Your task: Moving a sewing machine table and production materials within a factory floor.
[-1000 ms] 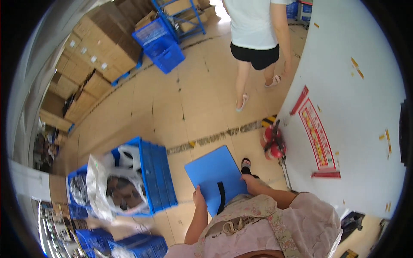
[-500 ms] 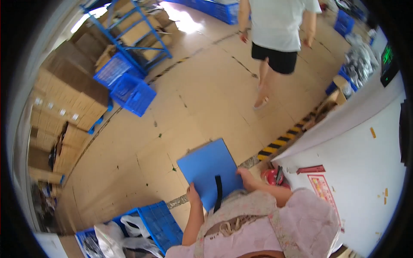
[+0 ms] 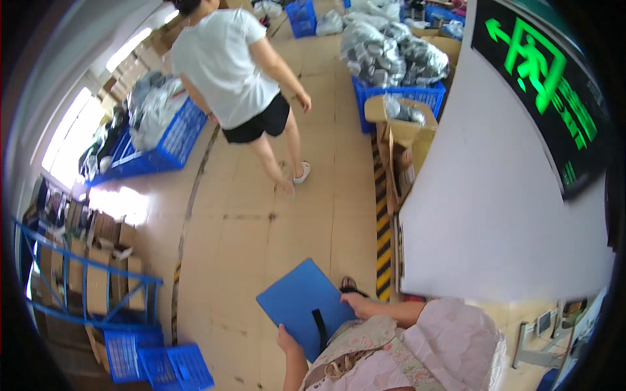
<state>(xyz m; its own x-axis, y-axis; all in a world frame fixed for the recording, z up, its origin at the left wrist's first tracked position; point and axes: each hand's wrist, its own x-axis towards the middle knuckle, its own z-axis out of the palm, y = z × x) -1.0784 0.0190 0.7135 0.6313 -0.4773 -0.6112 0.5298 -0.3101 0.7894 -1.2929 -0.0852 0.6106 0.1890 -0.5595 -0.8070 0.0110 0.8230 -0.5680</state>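
Note:
In front of my waist I hold a flat blue rectangular folder-like case with a black strap on its upper face. My left hand is closed on its left near edge, thumb on top. On the opposite edge, my right hand grips it the same way. The fingers under the case are hidden. Its near corner rests by my floral apron. One of my sandalled feet shows just beyond the case.
Ahead, a person in a white shirt walks away. A white wall with a green exit sign stands right, beside a cardboard box and bagged goods in a blue crate. Blue crates and a rack stand left.
My view has turned right and advanced along the aisle; the rack and crates now sit lower left. The person ahead now shows their back. Both hands keep hold of the blue case.

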